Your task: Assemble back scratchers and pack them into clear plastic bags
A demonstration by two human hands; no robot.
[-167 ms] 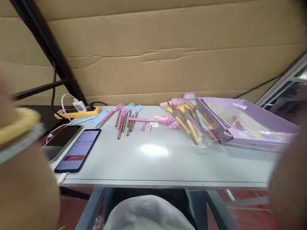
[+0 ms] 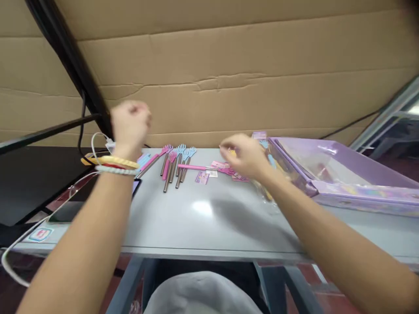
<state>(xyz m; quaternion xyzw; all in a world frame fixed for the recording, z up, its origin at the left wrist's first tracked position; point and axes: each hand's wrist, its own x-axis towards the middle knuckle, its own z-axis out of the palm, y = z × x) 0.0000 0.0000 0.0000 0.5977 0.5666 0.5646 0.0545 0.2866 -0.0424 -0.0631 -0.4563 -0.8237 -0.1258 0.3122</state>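
My left hand [image 2: 131, 124], slightly blurred, is raised above the back left of the table with its fingers curled in and nothing visible in them. Bracelets circle that wrist. My right hand [image 2: 245, 156] hovers by the wrapped scratchers at centre right, thumb and fingers curved but apart, holding nothing I can see. Between the hands lies a pink back scratcher [image 2: 193, 167] with a claw-shaped head. To its left are several pink and blue back scratchers [image 2: 170, 168] with metal shafts. Small printed cards [image 2: 202, 177] lie near the pink one. My right hand partly covers bagged back scratchers [image 2: 272, 161].
A purple box [image 2: 363, 198] with a clear window stands on the right of the grey table [image 2: 170, 226]. A phone [image 2: 135, 186] sits half hidden behind my left forearm, near a yellow power strip [image 2: 88, 160] and white cable. Cardboard [image 2: 212, 56] walls off the back.
Both hands have swung from the near side edges of the view forward over the table. The view has shifted slightly. The back scratchers lie as before.
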